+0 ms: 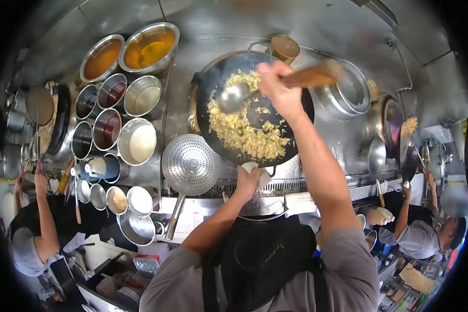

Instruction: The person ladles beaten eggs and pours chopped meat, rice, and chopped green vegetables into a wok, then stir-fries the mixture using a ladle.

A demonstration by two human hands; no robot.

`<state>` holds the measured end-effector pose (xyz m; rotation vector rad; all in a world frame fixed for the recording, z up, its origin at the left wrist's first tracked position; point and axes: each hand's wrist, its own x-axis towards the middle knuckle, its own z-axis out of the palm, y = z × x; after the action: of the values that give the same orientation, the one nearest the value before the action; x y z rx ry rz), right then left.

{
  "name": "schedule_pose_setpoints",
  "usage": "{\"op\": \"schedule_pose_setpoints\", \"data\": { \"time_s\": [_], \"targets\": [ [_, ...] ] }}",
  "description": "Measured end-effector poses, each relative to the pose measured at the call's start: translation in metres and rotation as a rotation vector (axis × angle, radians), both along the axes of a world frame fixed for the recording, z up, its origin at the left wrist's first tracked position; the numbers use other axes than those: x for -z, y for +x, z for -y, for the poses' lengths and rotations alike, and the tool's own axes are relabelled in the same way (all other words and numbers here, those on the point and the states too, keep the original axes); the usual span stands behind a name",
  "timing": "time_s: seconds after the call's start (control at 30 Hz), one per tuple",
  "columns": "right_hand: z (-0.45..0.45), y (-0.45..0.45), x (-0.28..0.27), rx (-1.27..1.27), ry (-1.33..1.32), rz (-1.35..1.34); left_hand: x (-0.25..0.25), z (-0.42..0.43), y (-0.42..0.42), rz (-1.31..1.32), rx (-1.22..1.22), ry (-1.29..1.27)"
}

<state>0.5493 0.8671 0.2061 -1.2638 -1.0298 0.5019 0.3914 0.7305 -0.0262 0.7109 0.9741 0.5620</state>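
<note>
A dark wok (221, 140) sits on the burner with fried rice (244, 138) spread over its bottom. My right hand (281, 89) is closed around the wooden handle (314, 74) of a ladle, and the metal ladle bowl (234, 98) is over the rice at the wok's left, slightly blurred. At the near rim, my left hand (247, 181) is closed on a folded white cloth (264, 178) beside the wok's near loop handle. Whether the cloth wraps that handle is hidden by the hand.
Left of the wok lies a perforated strainer (191, 165). Beyond it stand several metal pots (137, 141) of sauces and seasonings, and bowls of amber liquid (150, 48). Stacked pans (351, 88) stand right. Co-workers' arms (47, 223) and another person (418, 229) appear at either side.
</note>
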Motion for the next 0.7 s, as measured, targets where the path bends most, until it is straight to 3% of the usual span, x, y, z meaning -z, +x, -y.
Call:
{"op": "schedule_pose_setpoints", "data": {
  "time_s": [0.03, 0.17, 0.23, 0.3, 0.33, 0.37, 0.43, 0.47, 0.5, 0.57, 0.6, 0.63, 0.7],
  "targets": [
    [0.000, -0.002, 0.002, -0.143, -0.161, 0.070, 0.003, 0.000, 0.002, -0.002, -0.011, 0.006],
    [0.028, -0.038, -0.042, -0.329, -0.296, 0.212, 0.018, 0.003, 0.003, -0.050, -0.031, 0.038],
    [0.061, -0.042, -0.045, -0.627, 0.065, 0.362, 0.016, 0.004, 0.003, -0.074, -0.027, 0.004],
    [0.099, -0.056, -0.032, -0.806, 0.223, 0.372, -0.014, -0.013, 0.004, 0.441, 0.053, 0.433],
    [0.104, -0.050, -0.018, -0.854, 0.178, 0.509, -0.037, -0.009, 0.001, 0.020, 0.007, 0.336],
    [0.100, -0.042, -0.002, -0.859, 0.178, 0.503, -0.022, -0.007, 0.001, 0.015, 0.003, 0.332],
    [0.087, -0.018, 0.023, -0.573, -0.086, 0.152, 0.024, 0.001, 0.007, 0.048, -0.046, 0.132],
    [0.093, -0.009, -0.012, -0.424, -0.051, 0.493, -0.003, 0.001, 0.007, -0.030, -0.091, 0.059],
    [0.115, -0.006, -0.018, -0.364, -0.103, 0.267, 0.000, 0.002, 0.007, -0.029, -0.094, 0.052],
    [0.152, -0.024, -0.030, -0.156, 0.080, 0.397, 0.006, 0.001, 0.009, 0.059, -0.124, 0.023],
    [0.146, -0.025, 0.007, 0.085, 0.197, 0.471, 0.004, 0.001, 0.011, 0.007, -0.162, 0.017],
    [0.139, -0.013, 0.031, 0.159, 0.151, 0.580, -0.003, 0.001, 0.008, 0.004, -0.152, 0.012],
    [0.110, 0.027, 0.058, 0.255, -0.128, 0.583, -0.017, -0.003, 0.007, -0.034, -0.068, 0.107]
  ]
}}
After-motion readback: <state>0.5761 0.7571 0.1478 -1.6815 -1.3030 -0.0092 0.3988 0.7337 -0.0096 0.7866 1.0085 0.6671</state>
